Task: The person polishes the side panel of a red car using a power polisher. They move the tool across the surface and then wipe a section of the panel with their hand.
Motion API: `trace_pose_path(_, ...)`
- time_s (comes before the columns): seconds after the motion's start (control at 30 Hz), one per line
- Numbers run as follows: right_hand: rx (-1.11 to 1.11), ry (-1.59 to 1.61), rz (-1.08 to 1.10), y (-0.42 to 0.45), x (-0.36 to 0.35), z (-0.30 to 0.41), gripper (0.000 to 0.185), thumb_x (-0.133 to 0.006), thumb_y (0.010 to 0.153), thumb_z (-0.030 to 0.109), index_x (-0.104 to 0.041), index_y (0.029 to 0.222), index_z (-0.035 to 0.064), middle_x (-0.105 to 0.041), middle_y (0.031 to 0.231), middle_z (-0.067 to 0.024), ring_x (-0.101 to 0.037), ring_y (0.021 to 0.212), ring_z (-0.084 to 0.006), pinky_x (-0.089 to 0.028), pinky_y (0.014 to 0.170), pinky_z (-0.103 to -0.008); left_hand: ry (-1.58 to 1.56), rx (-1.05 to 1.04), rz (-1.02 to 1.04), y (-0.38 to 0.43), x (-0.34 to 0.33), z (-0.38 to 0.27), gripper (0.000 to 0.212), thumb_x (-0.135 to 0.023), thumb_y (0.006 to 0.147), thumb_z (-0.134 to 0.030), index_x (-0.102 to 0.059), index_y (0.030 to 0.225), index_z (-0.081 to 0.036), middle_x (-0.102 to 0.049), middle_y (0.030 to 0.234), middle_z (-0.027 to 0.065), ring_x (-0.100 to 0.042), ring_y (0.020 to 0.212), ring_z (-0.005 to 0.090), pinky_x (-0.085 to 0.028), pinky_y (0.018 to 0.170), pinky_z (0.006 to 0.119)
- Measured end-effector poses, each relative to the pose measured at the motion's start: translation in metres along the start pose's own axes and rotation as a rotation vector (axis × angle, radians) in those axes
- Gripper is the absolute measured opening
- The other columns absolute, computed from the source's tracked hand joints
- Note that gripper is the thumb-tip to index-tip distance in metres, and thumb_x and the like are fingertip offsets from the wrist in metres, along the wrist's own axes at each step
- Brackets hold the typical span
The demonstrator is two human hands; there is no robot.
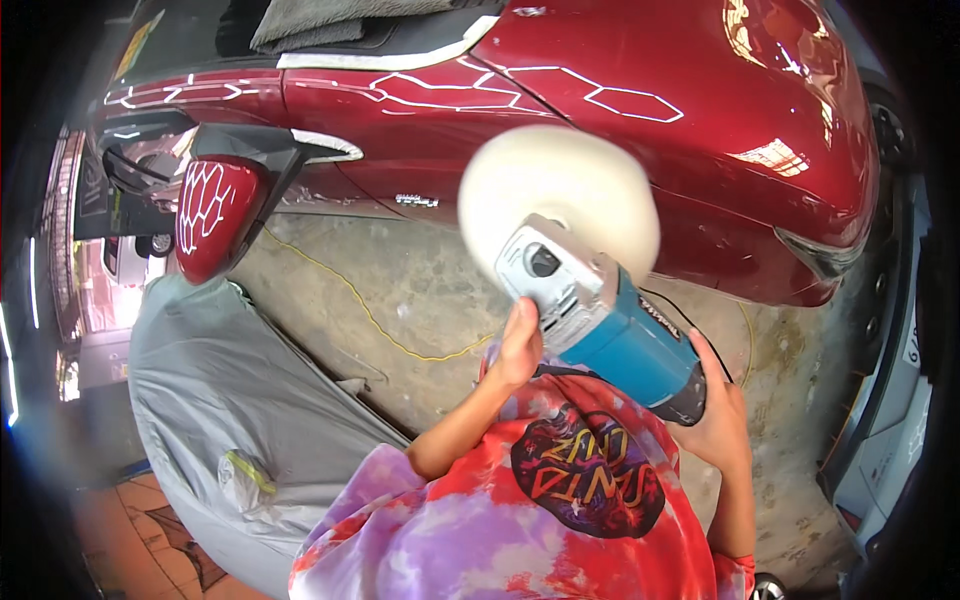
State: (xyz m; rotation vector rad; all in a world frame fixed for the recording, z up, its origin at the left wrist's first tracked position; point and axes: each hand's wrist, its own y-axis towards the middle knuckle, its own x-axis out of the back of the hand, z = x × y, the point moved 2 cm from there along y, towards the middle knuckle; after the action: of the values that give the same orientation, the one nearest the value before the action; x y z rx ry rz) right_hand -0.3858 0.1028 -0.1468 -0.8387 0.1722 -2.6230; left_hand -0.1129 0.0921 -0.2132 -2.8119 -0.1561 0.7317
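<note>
A Makita polisher (634, 341) with a blue body and silver gear head is held up in front of my chest. My left hand (519, 346) grips it beside the gear head, thumb up. My right hand (716, 420) is wrapped around the dark rear end. The round cream polishing pad (559, 184) looks blurred. It overlaps the side of a glossy red car (420, 142), and I cannot tell whether it touches the paint. White masking tape (375, 60) edges the car's window, and more tape lies by the red wing mirror (214, 217).
A grey cover (262, 397) drapes over a large object on the left, with a crumpled wrapper or cloth (247, 478) on it. Yellow cord (367, 311) runs across the concrete floor (420, 270). A grey towel (322, 22) lies on the car. Another vehicle (889, 450) stands at right.
</note>
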Motion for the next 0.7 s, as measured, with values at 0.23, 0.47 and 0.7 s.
trace_pose_path(0.23, 0.101, -0.115, -0.012, 0.035, 0.006, 0.063, 0.095, -0.079, 0.059, 0.014, -0.035, 0.143, 0.0182, -0.067, 0.082, -0.0158, -0.064, 0.073, -0.0368, -0.050, 0.066, -0.0401, 0.013, -0.142, -0.083, 0.014, 0.012, -0.048, 0.068, -0.035, 0.098, -0.050, -0.028, 0.143, 0.000, -0.042, 0.141, 0.0123, -0.041, 0.128, 0.0252, -0.030, 0.109, 0.040)
trace_pose_path(0.47, 0.233, -0.153, -0.035, 0.100, -0.015, 0.176, 0.094, -0.076, 0.061, 0.007, -0.032, 0.144, 0.0161, -0.065, 0.093, -0.0216, -0.064, 0.080, -0.0409, -0.051, 0.070, -0.0410, -0.125, -0.502, -0.192, 0.067, 0.036, -0.166, 0.069, -0.026, 0.097, -0.059, -0.040, 0.136, -0.004, -0.056, 0.124, 0.0114, -0.058, 0.107, 0.0240, -0.048, 0.091, 0.038)
trace_pose_path(0.7, 0.206, -0.231, 0.062, 0.116, -0.014, 0.212, 0.095, -0.075, 0.058, 0.006, -0.033, 0.143, 0.0165, -0.065, 0.092, -0.0210, -0.063, 0.078, -0.0421, -0.050, 0.068, -0.0413, -0.422, -0.589, 0.012, 0.065, 0.047, -0.185, 0.060, -0.022, 0.100, -0.051, -0.041, 0.136, -0.006, -0.055, 0.126, 0.0110, -0.057, 0.110, 0.0236, -0.047, 0.094, 0.037)
